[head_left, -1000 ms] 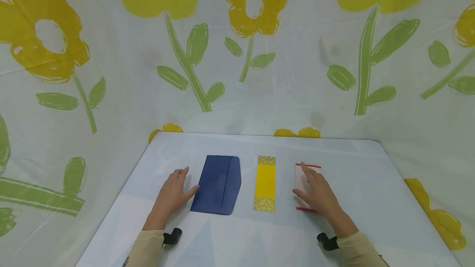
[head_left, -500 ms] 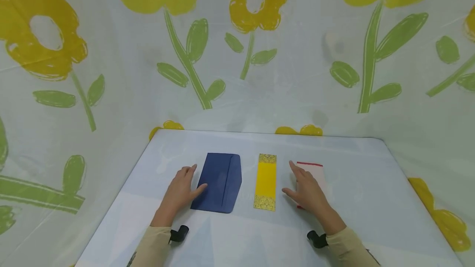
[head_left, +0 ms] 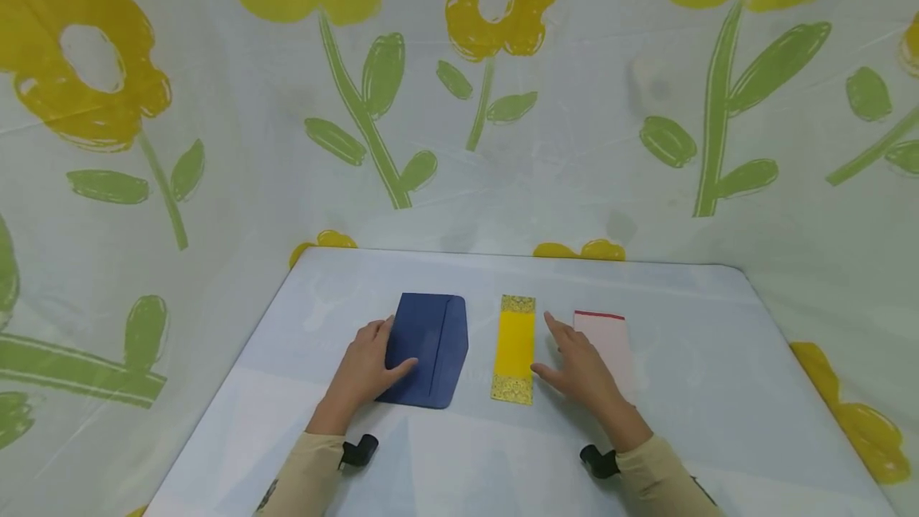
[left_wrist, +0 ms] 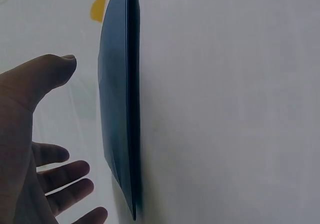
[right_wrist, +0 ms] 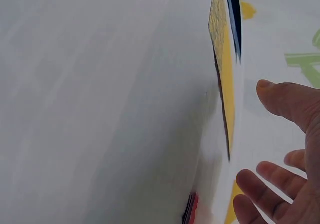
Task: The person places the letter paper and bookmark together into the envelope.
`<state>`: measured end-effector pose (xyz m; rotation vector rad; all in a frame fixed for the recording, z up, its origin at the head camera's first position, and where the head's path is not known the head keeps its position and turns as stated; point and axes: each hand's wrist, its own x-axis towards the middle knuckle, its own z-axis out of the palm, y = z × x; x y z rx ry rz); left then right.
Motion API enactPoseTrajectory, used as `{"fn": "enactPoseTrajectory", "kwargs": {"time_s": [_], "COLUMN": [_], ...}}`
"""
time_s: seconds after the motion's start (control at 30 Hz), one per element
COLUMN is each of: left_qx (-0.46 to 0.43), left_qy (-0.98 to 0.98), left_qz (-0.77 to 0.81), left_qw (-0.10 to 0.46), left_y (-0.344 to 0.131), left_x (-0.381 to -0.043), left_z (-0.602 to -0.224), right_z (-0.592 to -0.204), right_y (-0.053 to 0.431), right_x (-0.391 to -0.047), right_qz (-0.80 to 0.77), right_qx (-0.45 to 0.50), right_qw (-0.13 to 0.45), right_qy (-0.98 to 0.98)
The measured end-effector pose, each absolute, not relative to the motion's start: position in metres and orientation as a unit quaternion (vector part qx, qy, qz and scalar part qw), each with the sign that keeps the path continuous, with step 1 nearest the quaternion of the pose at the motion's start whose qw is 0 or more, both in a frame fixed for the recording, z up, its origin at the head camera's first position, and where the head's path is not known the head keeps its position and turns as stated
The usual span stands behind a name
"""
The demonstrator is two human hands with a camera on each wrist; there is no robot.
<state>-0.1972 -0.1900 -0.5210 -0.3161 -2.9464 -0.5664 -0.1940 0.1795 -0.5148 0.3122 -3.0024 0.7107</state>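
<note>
A dark blue envelope (head_left: 431, 325) lies flat on the white table, its flap side to the right. My left hand (head_left: 364, 369) is over its left edge in the head view, fingers spread and thumb reaching across the paper. The left wrist view shows these fingers apart from the envelope (left_wrist: 115, 84), holding nothing. A yellow paper strip (head_left: 514, 345) with patterned ends lies in the middle. Just right of it hovers my right hand (head_left: 583, 369), fingers extended and grasping nothing, thumb tip right at the strip's edge. This hand partly hides a pale, red-edged paper piece (head_left: 609, 345).
The white table (head_left: 718, 389) has its far edge along a hanging cloth (head_left: 560, 182) printed with yellow flowers. Small black wrist cameras, left (head_left: 362, 449) and right (head_left: 597, 461), stick out inward from the beige sleeves.
Both hands have moved inward: the left hand rightward further over the blue envelope, the right hand leftward from the pale red-edged piece to the yellow strip. The papers have stayed in place.
</note>
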Motion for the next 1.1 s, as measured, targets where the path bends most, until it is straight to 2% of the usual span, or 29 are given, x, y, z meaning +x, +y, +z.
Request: {"fn": "enactPoseTrajectory", "kwargs": {"time_s": [0.83,1.1], "left_qx": [-0.095,-0.104], "left_qy": [-0.979,-0.978], "left_qz": [-0.179,-0.181], "left_qw": [-0.009,-0.006], "left_y": [-0.157,-0.153], "left_x": [-0.201,-0.199], "left_z": [-0.53,-0.529], "right_z": [-0.51,-0.513], "right_y": [0.145,0.142], "right_x": [-0.193,-0.193], "right_qz": [0.227,0.223], "right_qx": [0.113,0.127], "right_qw": [0.008,0.009], "right_qy": [-0.967,-0.967]}}
